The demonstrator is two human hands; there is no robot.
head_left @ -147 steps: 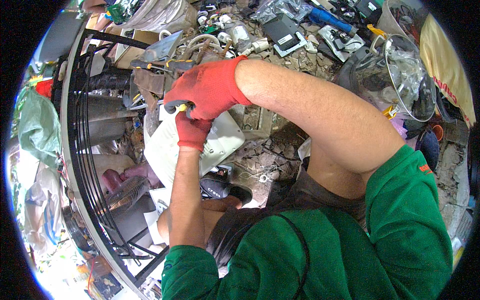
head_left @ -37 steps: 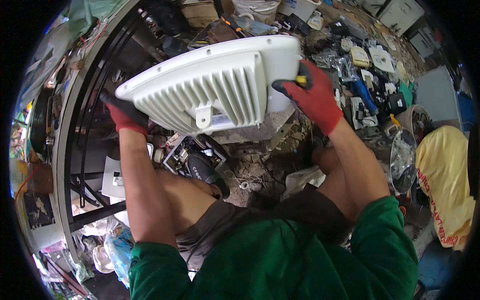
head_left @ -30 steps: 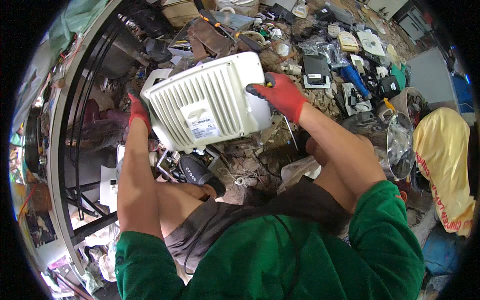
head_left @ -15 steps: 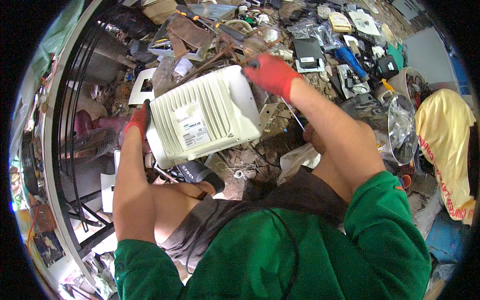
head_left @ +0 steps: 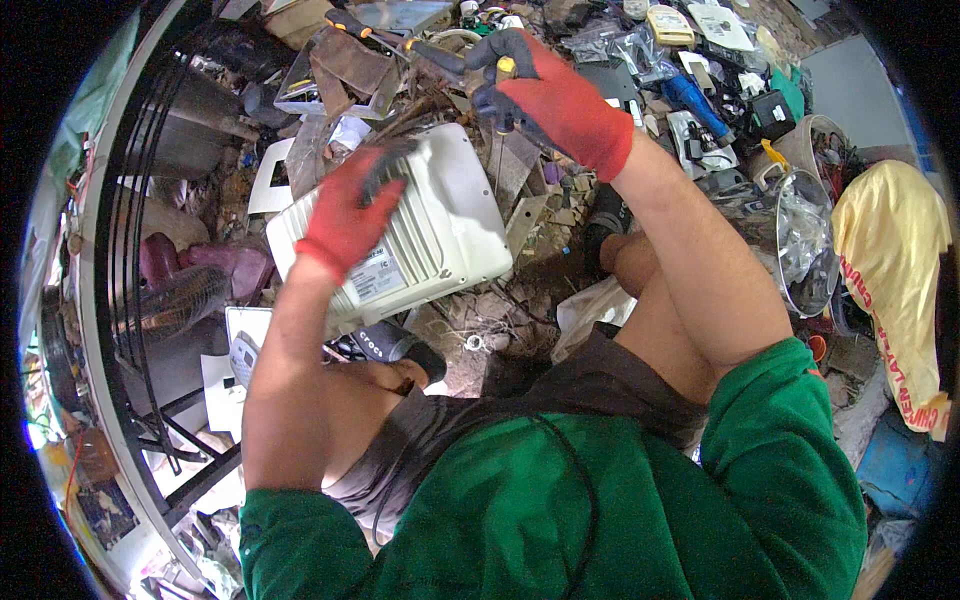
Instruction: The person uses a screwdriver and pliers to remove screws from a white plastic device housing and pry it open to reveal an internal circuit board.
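A white ribbed plastic casing [head_left: 455, 215] with a printed label [head_left: 376, 276] lies tilted before me. My left hand [head_left: 352, 205], in a red glove with dark fingertips, is over its ribbed face with fingers apart; whether they touch is hard to tell. Beyond the casing's far right corner, my right hand [head_left: 560, 105] is raised, its gloved fingers curled around a screwdriver [head_left: 506, 66]. The yellow handle end shows between the fingers, and a thin shaft seems to point down below them. The fingers cover most of the handle.
Orange-and-black hand tools [head_left: 350, 24] lie on the heap ahead. A blue cylinder [head_left: 696, 106] and assorted electronic scrap are at the far right. A metal bucket [head_left: 805, 245] of plastic waste and a yellow sack [head_left: 893, 270] stand right. A black metal rack [head_left: 125, 230] runs along the left.
My left hand has moved from the casing's left edge onto its ribbed face. My right hand has risen slightly with the screwdriver, which has swung round. The casing has shifted slightly left.
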